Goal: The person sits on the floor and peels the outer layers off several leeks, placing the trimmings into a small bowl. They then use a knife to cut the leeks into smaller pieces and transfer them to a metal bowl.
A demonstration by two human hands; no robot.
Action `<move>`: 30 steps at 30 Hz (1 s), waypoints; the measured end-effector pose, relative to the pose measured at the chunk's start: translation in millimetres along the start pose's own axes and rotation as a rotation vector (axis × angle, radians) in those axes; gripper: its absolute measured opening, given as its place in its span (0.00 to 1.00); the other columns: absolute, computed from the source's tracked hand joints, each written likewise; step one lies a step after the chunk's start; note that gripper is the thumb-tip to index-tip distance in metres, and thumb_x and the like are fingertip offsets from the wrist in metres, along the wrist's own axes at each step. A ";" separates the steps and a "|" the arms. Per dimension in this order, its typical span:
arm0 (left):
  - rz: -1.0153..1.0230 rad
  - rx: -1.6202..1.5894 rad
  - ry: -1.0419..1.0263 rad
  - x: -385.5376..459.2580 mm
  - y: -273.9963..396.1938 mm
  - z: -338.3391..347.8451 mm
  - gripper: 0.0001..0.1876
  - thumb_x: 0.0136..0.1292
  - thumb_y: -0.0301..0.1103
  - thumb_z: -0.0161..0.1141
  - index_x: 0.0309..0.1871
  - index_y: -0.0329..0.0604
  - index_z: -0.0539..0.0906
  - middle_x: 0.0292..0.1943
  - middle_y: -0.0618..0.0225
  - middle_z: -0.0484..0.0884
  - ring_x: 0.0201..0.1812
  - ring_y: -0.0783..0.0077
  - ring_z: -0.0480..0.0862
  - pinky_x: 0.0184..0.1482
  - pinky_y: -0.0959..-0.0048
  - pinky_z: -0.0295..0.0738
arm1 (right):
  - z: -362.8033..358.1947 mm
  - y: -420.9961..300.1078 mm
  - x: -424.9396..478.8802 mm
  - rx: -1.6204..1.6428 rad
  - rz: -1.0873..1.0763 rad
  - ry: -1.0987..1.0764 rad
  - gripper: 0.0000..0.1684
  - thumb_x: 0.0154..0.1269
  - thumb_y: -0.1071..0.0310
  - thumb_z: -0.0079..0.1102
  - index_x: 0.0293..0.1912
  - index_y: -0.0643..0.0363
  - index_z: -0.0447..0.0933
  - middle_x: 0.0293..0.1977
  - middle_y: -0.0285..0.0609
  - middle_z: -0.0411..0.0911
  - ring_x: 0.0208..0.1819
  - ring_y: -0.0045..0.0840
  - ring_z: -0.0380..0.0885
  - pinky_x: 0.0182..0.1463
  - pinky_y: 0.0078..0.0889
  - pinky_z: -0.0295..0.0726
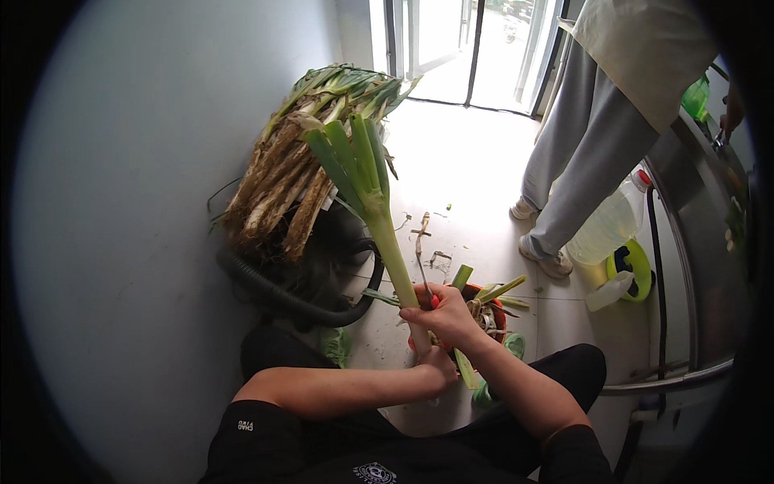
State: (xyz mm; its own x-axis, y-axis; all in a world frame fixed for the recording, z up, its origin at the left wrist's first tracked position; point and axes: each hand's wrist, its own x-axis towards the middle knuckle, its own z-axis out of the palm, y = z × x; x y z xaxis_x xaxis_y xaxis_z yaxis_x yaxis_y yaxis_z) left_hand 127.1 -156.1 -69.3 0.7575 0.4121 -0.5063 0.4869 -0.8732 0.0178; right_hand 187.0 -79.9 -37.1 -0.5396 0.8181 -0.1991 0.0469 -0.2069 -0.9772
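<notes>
A peeled leek or large green onion (390, 248) stands tilted in front of me, its cut green leaves pointing away. My left hand (439, 367) is closed around its white lower end. Higher on the stalk, my right hand (444, 314) pinches it between thumb and fingers and also holds a small tool with a red handle and thin blade, probably a knife (423, 269). Beneath my hands, an orange bucket (503, 317) holds leaf scraps and peelings; parts of it are hidden by my arms. A strip of green leaf (465, 369) hangs at its near side.
Unpeeled leeks with dirty roots (278, 175) lie piled at left by the wall, above a black ribbed hose (290, 305). Scraps litter the tiled floor (562, 320). At right, another person (580, 121) stands near a large plastic bottle (611, 218), a yellow-green bucket (641, 266) and a metal counter.
</notes>
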 end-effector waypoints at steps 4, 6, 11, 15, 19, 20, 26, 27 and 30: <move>0.082 0.147 0.550 -0.6 -9.6 17.4 0.07 0.59 0.36 0.59 0.36 0.49 0.87 0.34 0.70 0.83 0.41 0.63 0.84 0.48 0.65 0.79 | -15.0 -6.4 4.3 0.070 0.020 0.074 0.19 0.61 0.71 0.71 0.52 0.65 0.80 0.34 0.33 0.82 0.35 0.13 0.78 0.40 0.21 0.79; 0.215 -0.014 0.726 -7.3 -17.6 8.2 0.05 0.60 0.35 0.60 0.34 0.48 0.84 0.31 0.69 0.80 0.38 0.65 0.83 0.45 0.66 0.80 | -34.9 -7.2 7.7 0.032 -0.033 0.056 0.16 0.63 0.69 0.70 0.50 0.63 0.81 0.34 0.33 0.82 0.35 0.13 0.77 0.41 0.21 0.79; -0.213 -0.400 0.906 -68.8 -67.4 -44.1 0.06 0.60 0.32 0.64 0.39 0.43 0.82 0.31 0.63 0.80 0.37 0.69 0.85 0.40 0.70 0.81 | -64.3 -18.1 -0.2 0.089 -0.002 0.057 0.15 0.65 0.66 0.68 0.48 0.63 0.80 0.36 0.34 0.82 0.37 0.15 0.78 0.44 0.22 0.79; -0.571 -1.167 1.220 -88.4 -126.6 -44.2 0.16 0.68 0.36 0.65 0.55 0.38 0.81 0.42 0.64 0.85 0.43 0.75 0.84 0.46 0.76 0.78 | -59.3 -15.6 -7.5 0.097 0.028 0.058 0.18 0.64 0.66 0.69 0.51 0.63 0.80 0.36 0.34 0.82 0.38 0.15 0.79 0.44 0.22 0.79; -0.462 -1.702 1.472 -100.3 -159.7 -45.2 0.21 0.73 0.40 0.60 0.61 0.37 0.76 0.48 0.65 0.83 0.48 0.73 0.83 0.54 0.70 0.78 | -44.4 -2.8 -5.1 0.058 0.024 0.053 0.21 0.60 0.71 0.72 0.53 0.64 0.79 0.37 0.33 0.82 0.37 0.13 0.79 0.43 0.20 0.79; -0.399 -1.740 1.465 -104.4 -164.4 -45.6 0.19 0.73 0.39 0.59 0.60 0.38 0.77 0.48 0.65 0.83 0.48 0.72 0.83 0.55 0.68 0.79 | -41.5 -0.9 -3.9 0.055 0.018 0.046 0.21 0.59 0.73 0.72 0.53 0.64 0.79 0.37 0.33 0.83 0.37 0.13 0.80 0.43 0.20 0.79; -0.215 -1.967 1.476 -112.0 -172.5 -36.4 0.14 0.74 0.36 0.57 0.57 0.40 0.79 0.49 0.65 0.85 0.49 0.67 0.86 0.55 0.62 0.82 | -29.9 -7.5 -8.3 -0.011 -0.015 0.046 0.21 0.59 0.76 0.71 0.53 0.66 0.78 0.38 0.36 0.83 0.38 0.15 0.82 0.44 0.21 0.82; -0.211 -1.998 1.469 -114.0 -173.1 -35.4 0.14 0.74 0.36 0.57 0.57 0.40 0.79 0.49 0.64 0.85 0.49 0.66 0.86 0.55 0.62 0.82 | -29.1 -8.1 -8.5 -0.021 -0.024 0.049 0.21 0.59 0.76 0.71 0.53 0.66 0.78 0.38 0.36 0.83 0.37 0.15 0.82 0.44 0.21 0.82; -0.191 -2.097 1.452 -115.0 -175.8 -29.5 0.13 0.75 0.36 0.55 0.57 0.41 0.79 0.49 0.63 0.85 0.49 0.64 0.86 0.55 0.62 0.82 | -24.8 -15.3 -12.2 0.019 0.009 0.059 0.21 0.60 0.76 0.70 0.52 0.66 0.78 0.37 0.37 0.83 0.37 0.15 0.82 0.44 0.21 0.82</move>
State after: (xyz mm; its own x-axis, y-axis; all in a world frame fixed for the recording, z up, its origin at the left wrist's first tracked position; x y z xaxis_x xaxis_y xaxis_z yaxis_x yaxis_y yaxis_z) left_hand -32.8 -42.3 11.2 -0.0467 0.9979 -0.0445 -0.5035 0.0150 0.8638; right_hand 213.7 -73.4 -21.5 -0.4883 0.8464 -0.2127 0.0352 -0.2244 -0.9739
